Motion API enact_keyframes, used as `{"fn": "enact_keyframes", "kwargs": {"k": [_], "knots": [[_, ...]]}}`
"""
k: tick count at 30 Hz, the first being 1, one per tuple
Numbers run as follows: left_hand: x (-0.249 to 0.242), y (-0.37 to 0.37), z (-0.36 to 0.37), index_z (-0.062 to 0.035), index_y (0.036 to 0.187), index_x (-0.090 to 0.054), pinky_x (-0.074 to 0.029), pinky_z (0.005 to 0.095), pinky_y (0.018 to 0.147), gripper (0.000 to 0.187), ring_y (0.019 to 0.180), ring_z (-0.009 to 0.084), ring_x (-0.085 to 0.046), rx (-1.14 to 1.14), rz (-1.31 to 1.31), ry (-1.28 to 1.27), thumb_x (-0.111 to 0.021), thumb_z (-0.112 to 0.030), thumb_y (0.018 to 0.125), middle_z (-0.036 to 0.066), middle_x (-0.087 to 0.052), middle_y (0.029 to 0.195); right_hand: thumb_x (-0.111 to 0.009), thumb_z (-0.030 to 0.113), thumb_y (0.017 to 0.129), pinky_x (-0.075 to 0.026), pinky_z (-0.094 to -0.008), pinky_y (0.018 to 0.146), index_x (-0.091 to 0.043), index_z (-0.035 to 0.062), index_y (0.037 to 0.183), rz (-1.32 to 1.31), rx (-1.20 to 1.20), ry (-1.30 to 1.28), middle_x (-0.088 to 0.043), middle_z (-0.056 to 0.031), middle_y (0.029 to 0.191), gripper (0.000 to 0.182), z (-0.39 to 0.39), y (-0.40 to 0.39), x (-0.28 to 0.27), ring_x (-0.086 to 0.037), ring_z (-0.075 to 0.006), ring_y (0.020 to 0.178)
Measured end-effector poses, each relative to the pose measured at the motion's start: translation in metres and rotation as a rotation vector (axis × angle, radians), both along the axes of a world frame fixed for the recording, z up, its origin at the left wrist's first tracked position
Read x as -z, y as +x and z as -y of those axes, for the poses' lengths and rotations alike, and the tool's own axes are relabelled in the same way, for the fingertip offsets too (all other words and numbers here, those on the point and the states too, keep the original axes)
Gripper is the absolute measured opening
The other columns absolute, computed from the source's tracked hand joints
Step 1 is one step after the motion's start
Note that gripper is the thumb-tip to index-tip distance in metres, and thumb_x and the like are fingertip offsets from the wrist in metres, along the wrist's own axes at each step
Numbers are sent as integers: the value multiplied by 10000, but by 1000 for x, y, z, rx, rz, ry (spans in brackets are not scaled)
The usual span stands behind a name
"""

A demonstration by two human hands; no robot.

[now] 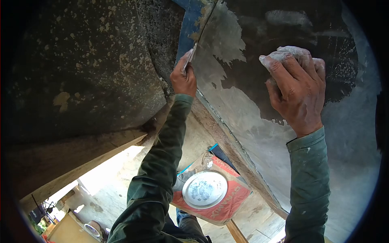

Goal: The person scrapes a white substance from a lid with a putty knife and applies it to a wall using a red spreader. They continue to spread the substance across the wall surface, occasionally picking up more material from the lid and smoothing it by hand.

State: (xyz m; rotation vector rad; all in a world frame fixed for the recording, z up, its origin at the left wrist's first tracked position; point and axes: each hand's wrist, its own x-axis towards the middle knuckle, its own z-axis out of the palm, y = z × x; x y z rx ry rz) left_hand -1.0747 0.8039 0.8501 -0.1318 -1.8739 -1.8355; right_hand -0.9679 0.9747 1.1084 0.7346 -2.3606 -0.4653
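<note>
My left hand (183, 77) grips a flat scraper blade (199, 34) that lies against the edge of a dark curved surface smeared with pale grey filler (243, 109). My right hand (296, 87) is raised to the right of it, closed around a lump of whitish putty (283, 54) pressed on the same surface. Both arms wear dark green sleeves.
A rough dark hull-like panel (81, 69) speckled with pale patches fills the left. A wooden beam (81, 162) runs below it. Down on the floor a round white plate (204, 189) sits on a red printed sack (233, 198). A blue strip (188, 24) shows above the blade.
</note>
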Motion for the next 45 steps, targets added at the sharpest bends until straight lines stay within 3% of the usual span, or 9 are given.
{"fn": "enact_keyframes", "kwargs": {"k": [7, 9, 14, 17, 21, 24, 27, 33, 45], "knots": [[1, -4, -3, -51, 1217, -646, -503, 342, 913, 397, 1062, 258, -666, -30, -22, -41, -484, 77, 878, 153, -681, 1137, -751, 121, 651, -405, -370, 764, -696, 154, 954, -34, -20, 7, -631, 27, 909, 310, -3, -2, 4, -571, -186, 933], [1, -3, -10, -57, 1212, -651, -502, 343, 921, 401, 1072, 251, -660, -89, -70, -96, -488, 80, 873, 144, -677, 1146, -802, 48, 578, -405, -389, 806, -703, 213, 1064, 14, 33, 17, -662, 22, 973, 523, -5, -1, 4, -584, -215, 982], [3, 0, -26, -71, 1201, -663, -498, 349, 937, 417, 1097, 253, -644, -151, -80, -57, -505, 94, 851, 120, -667, 1167, -794, 50, 572, -402, -386, 804, -704, 217, 1068, -4, 7, 21, -657, 22, 963, 531, -8, -2, 6, -581, -218, 979], [-2, 10, -17, -52, 1191, -661, -498, 350, 940, 414, 1100, 273, -643, -58, -103, 5, -512, 105, 839, 120, -666, 1169, -785, 49, 575, -403, -385, 808, -704, 219, 1069, -15, 3, 31, -655, 13, 968, 529, -7, -3, 7, -580, -224, 974], [8, 83, -23, 9, 1183, -639, -483, 320, 951, 319, 1101, 225, -630, 279, -109, -72, -553, 82, 885, 121, -666, 1179, -779, 58, 582, -405, -390, 818, -708, 224, 1085, 6, 58, 56, -652, -5, 979, 535, -1, -1, 3, -579, -237, 963], [50, 101, -17, 17, 1188, -634, -480, 316, 949, 312, 1087, 216, -632, 192, 25, 27, -566, 68, 888, 121, -668, 1172, -775, 62, 588, -408, -392, 825, -709, 208, 1093, 10, 57, 70, -658, -15, 988, 530, 1, -1, 1, -584, -246, 949], [88, 76, 0, 18, 1196, -633, -475, 301, 939, 304, 1074, 189, -623, 30, 143, 63, -558, 60, 905, 109, -666, 1171, -770, 59, 596, -412, -384, 827, -711, 197, 1090, -11, 49, 109, -665, -16, 1002, 516, -4, -1, 3, -593, -244, 955], [120, 7, 8, 12, 1153, -665, -503, 301, 897, 298, 1044, 181, -646, -19, 139, 125, -559, 83, 883, 121, -691, 1128, -757, 46, 619, -416, -358, 817, -713, 196, 1086, -9, 29, 178, -670, -6, 1016, 492, -9, -5, 2, -602, -222, 972], [133, -13, -8, -14, 1188, -659, -493, 312, 909, 358, 1046, 217, -656, -109, 121, 25, -509, 98, 882, 125, -688, 1143, -759, 50, 624, -430, -364, 833, -718, 196, 1093, -26, 27, 220, -679, -5, 1021, 494, -13, -4, 3, -610, -217, 985]]}}
